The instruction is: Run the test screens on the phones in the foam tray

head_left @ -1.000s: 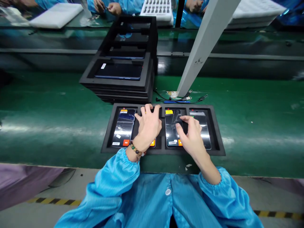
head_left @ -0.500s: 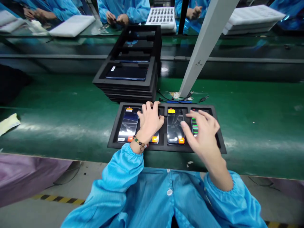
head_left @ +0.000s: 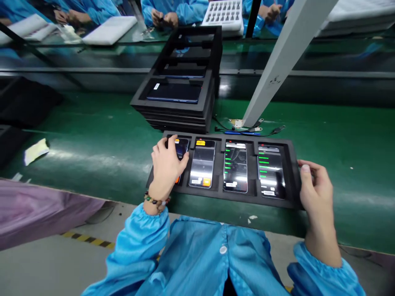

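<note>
A long black foam tray [head_left: 217, 193] lies in front of me with phones in its compartments, screens up. My left hand [head_left: 168, 164] is open, fingers spread and bent over the leftmost phone [head_left: 182, 149], hiding most of it. Beside it, the second phone [head_left: 202, 164] shows yellow and orange patches. Green bars light the third phone [head_left: 235, 166] and the rightmost phone [head_left: 271, 172]. At the tray's right end, my right hand [head_left: 317, 191] has its fingers curled against the edge, thumb uppermost.
A stack of black trays [head_left: 175, 109] with phones stands behind. Cables [head_left: 271, 130] and a blue pen-like stick [head_left: 242, 133] lie by a grey post [head_left: 284, 61]. A yellowish packet [head_left: 36, 151] is on the green bench [head_left: 92, 135] at left. Co-workers' hands [head_left: 165, 18] are across the line.
My left hand has moved from the second phone to the leftmost. My right hand has left the rightmost phone for the tray's right end. The third phone now shows green bars.
</note>
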`<move>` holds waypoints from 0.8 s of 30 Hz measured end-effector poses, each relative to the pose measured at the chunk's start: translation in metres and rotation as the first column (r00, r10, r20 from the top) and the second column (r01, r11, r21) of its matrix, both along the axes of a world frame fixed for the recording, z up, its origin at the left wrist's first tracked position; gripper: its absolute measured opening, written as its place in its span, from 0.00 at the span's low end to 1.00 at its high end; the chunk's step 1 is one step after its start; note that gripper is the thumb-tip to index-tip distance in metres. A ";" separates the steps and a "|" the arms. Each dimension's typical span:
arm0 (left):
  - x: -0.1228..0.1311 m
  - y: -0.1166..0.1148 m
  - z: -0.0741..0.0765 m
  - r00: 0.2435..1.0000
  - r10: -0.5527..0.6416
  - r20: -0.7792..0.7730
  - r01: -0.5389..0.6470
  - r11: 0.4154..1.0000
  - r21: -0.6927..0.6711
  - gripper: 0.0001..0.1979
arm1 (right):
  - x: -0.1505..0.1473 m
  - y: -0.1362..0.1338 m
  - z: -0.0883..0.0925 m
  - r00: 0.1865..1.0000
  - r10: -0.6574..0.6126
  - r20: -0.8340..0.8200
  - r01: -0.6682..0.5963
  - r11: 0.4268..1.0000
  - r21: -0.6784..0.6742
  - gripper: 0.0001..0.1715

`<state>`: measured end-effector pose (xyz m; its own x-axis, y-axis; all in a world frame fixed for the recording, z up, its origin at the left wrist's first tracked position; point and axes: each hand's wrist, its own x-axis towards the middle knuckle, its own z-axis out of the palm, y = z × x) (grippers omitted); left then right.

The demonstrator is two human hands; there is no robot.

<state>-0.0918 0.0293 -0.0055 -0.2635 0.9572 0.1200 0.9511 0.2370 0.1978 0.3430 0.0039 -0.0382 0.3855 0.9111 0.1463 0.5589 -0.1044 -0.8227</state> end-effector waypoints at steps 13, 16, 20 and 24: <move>0.021 0.014 -0.003 0.991 0.047 -0.122 -0.052 0.998 -0.037 0.34 | -0.004 0.000 -0.009 0.999 0.050 -0.011 -0.049 0.998 0.047 0.28; 0.009 0.010 -0.003 0.998 0.029 -0.056 -0.031 0.999 -0.031 0.39 | -0.007 -0.009 0.000 0.987 0.140 0.077 -0.147 0.985 0.092 0.26; -0.027 -0.007 0.001 0.990 -0.109 0.089 0.096 0.986 0.135 0.34 | -0.005 -0.024 0.010 0.915 0.326 0.239 -0.355 0.930 0.089 0.20; -0.059 -0.032 0.003 0.976 -0.180 0.121 0.147 0.958 0.244 0.17 | -0.003 -0.027 0.013 0.834 0.464 0.300 -0.491 0.871 0.020 0.18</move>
<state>-0.1512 -0.0024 -0.0025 -0.1358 0.9385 0.3175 0.9317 0.0119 0.3631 0.3402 -0.0228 -0.0254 -0.1632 0.9481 0.2729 0.7247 0.3030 -0.6189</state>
